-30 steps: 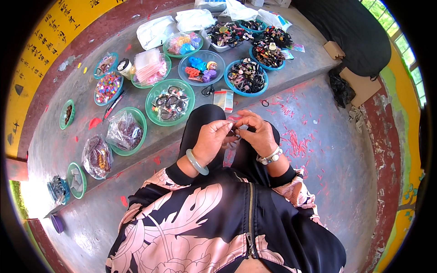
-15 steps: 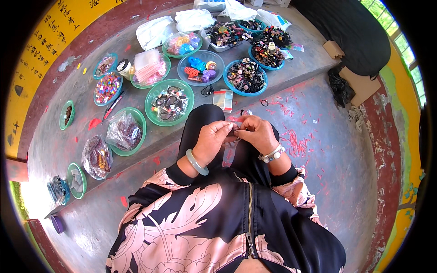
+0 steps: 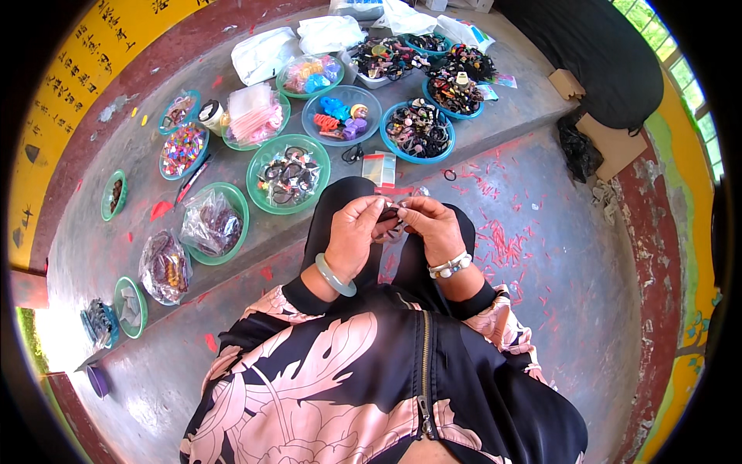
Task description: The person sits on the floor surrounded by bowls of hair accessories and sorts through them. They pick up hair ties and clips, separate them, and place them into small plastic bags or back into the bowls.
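Head view looks straight down on a person in a black jacket with pink leaves, both hands raised over the lap. The left hand, a green bangle at its wrist, curls its fingers inward from 9 o'clock; the right hand, with a beaded bracelet, closes in from 3 o'clock. Between the two sets of fingertips sits a small dark hair tie, pinched from both sides, its shape too small to tell apart clearly. It lies at the meeting point of the hands, equally near to each.

Beyond the knees at 12 o'clock a small clear packet rests on the concrete step. Towards 11 o'clock stands a green basin of dark ties, and at 1 o'clock a blue basin.
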`<state>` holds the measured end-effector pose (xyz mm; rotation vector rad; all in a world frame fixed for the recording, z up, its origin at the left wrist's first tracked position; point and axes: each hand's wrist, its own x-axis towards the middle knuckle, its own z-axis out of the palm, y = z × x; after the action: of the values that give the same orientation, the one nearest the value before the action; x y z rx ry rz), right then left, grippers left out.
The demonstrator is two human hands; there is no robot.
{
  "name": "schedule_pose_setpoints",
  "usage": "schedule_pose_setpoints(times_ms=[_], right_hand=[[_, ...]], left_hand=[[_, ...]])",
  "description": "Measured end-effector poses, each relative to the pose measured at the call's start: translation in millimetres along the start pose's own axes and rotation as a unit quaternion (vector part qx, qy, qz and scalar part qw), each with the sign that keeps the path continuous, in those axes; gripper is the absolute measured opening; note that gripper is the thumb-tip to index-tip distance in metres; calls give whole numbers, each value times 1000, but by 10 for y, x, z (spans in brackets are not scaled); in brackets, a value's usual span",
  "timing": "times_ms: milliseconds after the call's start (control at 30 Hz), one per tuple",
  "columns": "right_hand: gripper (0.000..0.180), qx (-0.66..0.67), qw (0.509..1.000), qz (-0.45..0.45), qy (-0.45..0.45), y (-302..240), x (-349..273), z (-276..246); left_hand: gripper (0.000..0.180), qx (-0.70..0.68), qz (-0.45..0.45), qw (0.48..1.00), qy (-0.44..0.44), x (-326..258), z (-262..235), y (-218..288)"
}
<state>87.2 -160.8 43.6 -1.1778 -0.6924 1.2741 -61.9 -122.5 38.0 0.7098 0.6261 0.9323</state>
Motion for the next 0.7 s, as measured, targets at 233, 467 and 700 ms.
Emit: schedule_pose_setpoints(times_ms=[233,467,700], right_hand=[[12,48,997,35,43,-16,20,0],[10,86,995,52,27,-31,55,-58],[9,78,995,65,10,-80,37,-45]], left_hand=[[20,18,3,1000,-4,26,-28,-50],[19,-19,-21,1000,-5,20,-3,-20],[19,-14,-19,1000,-15,47,-51,-16]])
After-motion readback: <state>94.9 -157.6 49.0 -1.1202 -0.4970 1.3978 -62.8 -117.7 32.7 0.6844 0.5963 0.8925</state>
